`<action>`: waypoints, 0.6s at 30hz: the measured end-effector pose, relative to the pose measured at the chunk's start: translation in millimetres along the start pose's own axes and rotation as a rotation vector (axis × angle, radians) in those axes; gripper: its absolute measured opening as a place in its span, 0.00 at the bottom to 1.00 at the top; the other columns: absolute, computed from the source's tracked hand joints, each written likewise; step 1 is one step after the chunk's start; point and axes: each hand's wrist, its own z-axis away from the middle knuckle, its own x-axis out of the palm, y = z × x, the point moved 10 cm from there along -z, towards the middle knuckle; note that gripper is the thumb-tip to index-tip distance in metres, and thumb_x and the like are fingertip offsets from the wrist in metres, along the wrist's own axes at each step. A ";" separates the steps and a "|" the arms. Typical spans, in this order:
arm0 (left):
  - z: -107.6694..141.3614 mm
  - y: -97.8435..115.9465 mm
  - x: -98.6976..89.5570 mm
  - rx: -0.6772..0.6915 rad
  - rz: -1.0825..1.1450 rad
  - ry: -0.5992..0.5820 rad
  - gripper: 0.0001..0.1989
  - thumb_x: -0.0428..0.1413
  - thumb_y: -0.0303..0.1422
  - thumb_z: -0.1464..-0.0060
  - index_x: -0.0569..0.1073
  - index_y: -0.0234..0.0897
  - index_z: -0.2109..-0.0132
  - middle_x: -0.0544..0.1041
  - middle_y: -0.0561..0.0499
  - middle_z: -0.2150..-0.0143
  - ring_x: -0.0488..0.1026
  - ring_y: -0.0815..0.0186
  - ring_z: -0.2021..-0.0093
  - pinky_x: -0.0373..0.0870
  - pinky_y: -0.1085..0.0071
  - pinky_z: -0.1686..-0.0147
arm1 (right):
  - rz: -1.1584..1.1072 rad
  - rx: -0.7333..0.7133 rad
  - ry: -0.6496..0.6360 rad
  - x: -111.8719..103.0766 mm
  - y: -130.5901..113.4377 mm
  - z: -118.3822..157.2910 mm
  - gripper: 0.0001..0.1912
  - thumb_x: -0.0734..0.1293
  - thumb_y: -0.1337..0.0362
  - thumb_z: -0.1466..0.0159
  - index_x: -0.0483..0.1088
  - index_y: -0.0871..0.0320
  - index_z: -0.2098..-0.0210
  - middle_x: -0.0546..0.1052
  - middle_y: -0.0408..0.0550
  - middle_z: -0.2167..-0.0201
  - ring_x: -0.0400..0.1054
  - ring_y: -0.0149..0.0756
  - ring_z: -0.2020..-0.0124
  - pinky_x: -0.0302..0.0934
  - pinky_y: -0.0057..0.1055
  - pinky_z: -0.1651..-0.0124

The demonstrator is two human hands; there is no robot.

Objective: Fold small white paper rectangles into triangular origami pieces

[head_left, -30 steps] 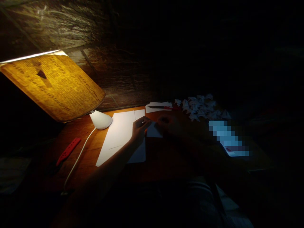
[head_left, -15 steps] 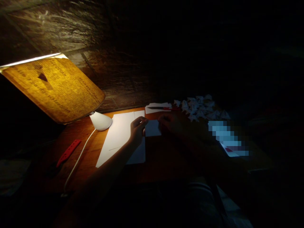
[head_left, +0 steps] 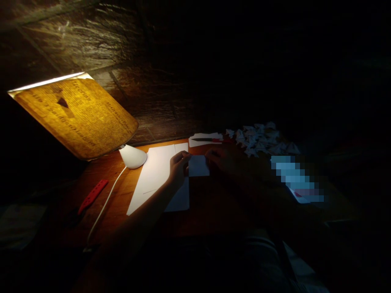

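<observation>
A small rectangular piece of white paper (head_left: 198, 166) is stretched between my two hands over the table. My left hand (head_left: 179, 167) pinches its left edge, thumb and fingers closed together. At the upper right corner, my right hand (head_left: 220, 159) grips the paper; it lies in deep shadow and its fingers show only in part. Larger white sheets (head_left: 154, 173) lie flat under and to the left of my left hand. Just beyond my hands, a knife with a dark blade and red handle (head_left: 207, 139) rests on a smaller pile of white paper (head_left: 195, 143).
A lamp with a printed paper shade (head_left: 82, 118) and white base (head_left: 133, 157) stands at left, its white cord (head_left: 105, 211) running forward. Near it lies a red-handled tool (head_left: 93, 196). Several folded paper pieces (head_left: 259, 138) are heaped at back right, near a lit phone-like device (head_left: 297, 179).
The whole view has shifted slightly, so everything sits a little further right. Both hands keep their hold on the small paper with hardly any movement.
</observation>
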 end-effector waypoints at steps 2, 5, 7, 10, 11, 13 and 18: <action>-1.4 -1.4 -1.4 0.000 -0.014 -0.005 0.21 0.70 0.44 0.57 0.65 0.40 0.73 0.59 0.62 0.82 0.54 0.75 0.88 0.47 0.76 0.88 | -0.012 0.016 -0.001 0.3 4.2 -0.9 0.19 0.71 0.47 0.42 0.70 0.56 0.74 0.71 0.41 0.78 0.63 0.32 0.75 0.57 0.31 0.68; -4.4 -0.1 -7.1 0.033 -0.016 0.022 0.20 0.70 0.42 0.56 0.66 0.40 0.73 0.60 0.62 0.82 0.56 0.76 0.86 0.50 0.77 0.86 | -0.025 0.004 0.009 -1.8 5.8 -2.7 0.19 0.70 0.46 0.40 0.70 0.55 0.73 0.72 0.42 0.76 0.65 0.33 0.73 0.59 0.31 0.66; -6.1 -0.1 -12.4 0.038 0.000 0.062 0.20 0.70 0.41 0.56 0.67 0.39 0.73 0.62 0.61 0.81 0.57 0.76 0.85 0.52 0.77 0.84 | -0.051 0.000 0.007 -3.3 6.0 -4.0 0.17 0.70 0.48 0.41 0.71 0.55 0.71 0.73 0.42 0.74 0.67 0.34 0.71 0.61 0.31 0.65; -7.3 -0.2 -17.1 0.035 0.047 0.106 0.19 0.71 0.40 0.59 0.68 0.38 0.72 0.66 0.60 0.79 0.61 0.75 0.82 0.54 0.78 0.82 | -0.105 -0.015 -0.010 -3.9 3.9 -4.8 0.12 0.72 0.54 0.43 0.74 0.55 0.67 0.76 0.43 0.69 0.69 0.34 0.67 0.63 0.31 0.62; -7.4 -0.1 -17.2 0.033 0.064 0.109 0.19 0.71 0.40 0.60 0.69 0.38 0.72 0.68 0.60 0.78 0.62 0.75 0.81 0.55 0.78 0.82 | -0.117 -0.028 -0.010 -4.3 2.1 -4.6 0.11 0.73 0.56 0.44 0.75 0.55 0.65 0.77 0.43 0.67 0.70 0.34 0.66 0.64 0.31 0.61; -7.5 -0.4 -16.2 0.028 0.088 0.105 0.19 0.72 0.39 0.61 0.69 0.37 0.72 0.69 0.59 0.77 0.64 0.75 0.80 0.57 0.78 0.80 | -0.116 -0.058 -0.004 -4.9 -2.5 -3.1 0.10 0.73 0.59 0.44 0.76 0.54 0.63 0.78 0.44 0.65 0.71 0.35 0.64 0.65 0.32 0.59; -7.7 -0.5 -15.3 0.044 0.106 0.095 0.20 0.72 0.39 0.61 0.68 0.37 0.73 0.69 0.59 0.76 0.63 0.75 0.79 0.58 0.78 0.79 | -0.027 -0.116 -0.004 -4.8 -13.7 1.2 0.12 0.72 0.65 0.44 0.79 0.53 0.60 0.81 0.46 0.61 0.73 0.38 0.59 0.67 0.34 0.55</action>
